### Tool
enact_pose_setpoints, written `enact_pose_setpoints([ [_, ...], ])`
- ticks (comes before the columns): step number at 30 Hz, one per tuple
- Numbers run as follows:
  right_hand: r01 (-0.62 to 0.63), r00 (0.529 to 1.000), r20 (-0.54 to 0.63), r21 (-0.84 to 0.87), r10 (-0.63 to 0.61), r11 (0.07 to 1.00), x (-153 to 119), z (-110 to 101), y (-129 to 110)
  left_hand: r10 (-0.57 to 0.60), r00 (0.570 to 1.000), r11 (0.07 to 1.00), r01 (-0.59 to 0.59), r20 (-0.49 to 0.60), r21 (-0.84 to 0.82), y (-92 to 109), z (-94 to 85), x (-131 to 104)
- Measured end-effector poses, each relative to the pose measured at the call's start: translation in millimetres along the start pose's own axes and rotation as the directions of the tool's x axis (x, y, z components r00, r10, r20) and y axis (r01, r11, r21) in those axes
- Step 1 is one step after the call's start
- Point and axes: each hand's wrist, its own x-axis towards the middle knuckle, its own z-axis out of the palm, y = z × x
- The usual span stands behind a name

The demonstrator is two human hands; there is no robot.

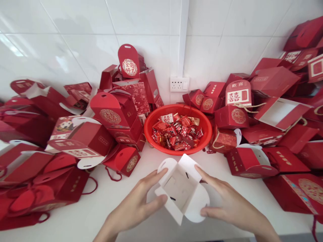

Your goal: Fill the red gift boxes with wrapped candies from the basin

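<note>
Between my hands is an opened paper gift box (179,190), its flaps spread and its white inside facing up. Two small dark marks, perhaps cord ends, show on its inner walls. My left hand (141,198) grips the left flaps, with the thumb near the lower one and a finger on the rounded upper one. On the other side, my right hand (222,201) has its index finger at the top flap and its thumb on the rounded right flap. Just beyond the box stands a red plastic basin (148,134) holding many wrapped candies (176,132).
Red gift boxes (111,109) are heaped on the left of the white counter (121,201). More red boxes (232,116), some with cord handles, are piled on the right. Behind the basin, a wall socket (179,84) sits on white tiles.
</note>
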Motion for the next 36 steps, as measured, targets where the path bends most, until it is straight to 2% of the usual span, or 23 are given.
enact_pose_setpoints([
  [6,0.042,0.998,0.035,0.161,-0.048,0.986,3,2,0,-0.099,0.962,0.931,0.179,0.253,-0.317,-24,-2.2,8],
  [9,0.050,0.999,0.008,0.200,-0.053,0.979,1,8,3,-0.121,0.943,0.895,0.238,0.309,-0.377,-33,0.8,15],
  [12,0.005,1.000,-0.017,0.237,-0.001,0.972,-3,16,10,-0.098,0.939,0.897,0.228,0.331,-0.380,-38,2.7,21],
  [15,-0.008,0.998,-0.053,0.263,0.023,0.965,-4,20,15,-0.057,0.944,0.920,0.176,0.326,-0.349,-39,3.3,32],
  [18,0.001,0.992,-0.127,0.194,0.024,0.981,-3,11,17,-0.008,0.971,0.965,0.069,0.237,-0.252,-35,3.6,46],
  [21,0.012,0.985,-0.173,0.045,-0.004,0.999,-3,-9,14,0.061,0.987,0.995,-0.048,0.149,-0.091,-31,3.5,57],
  [24,0.047,0.982,-0.179,-0.076,-0.060,0.996,0,-34,5,0.106,0.984,0.992,-0.114,0.142,0.047,-27,1.4,60],
  [25,0.047,0.973,-0.221,-0.094,-0.067,0.994,4,-43,1,0.117,0.983,0.988,-0.130,0.144,0.081,-25,-0.1,59],
  [28,0.098,0.894,-0.427,-0.103,-0.133,0.990,32,-68,-16,0.156,0.978,0.976,-0.175,0.141,0.133,-20,-8.2,59],
  [30,0.162,0.869,-0.446,-0.155,-0.215,0.975,63,-83,-28,0.167,0.980,0.974,-0.180,0.106,0.134,-15,-15.8,62],
  [32,0.122,0.913,-0.343,-0.286,-0.221,0.950,102,-94,-37,0.171,0.985,0.978,-0.173,0.025,0.116,-10,-23.7,67],
  [36,0.102,0.971,-0.161,-0.384,-0.175,0.918,172,-99,-42,0.212,0.966,0.976,-0.203,-0.147,0.075,-2,-36.1,85],
])
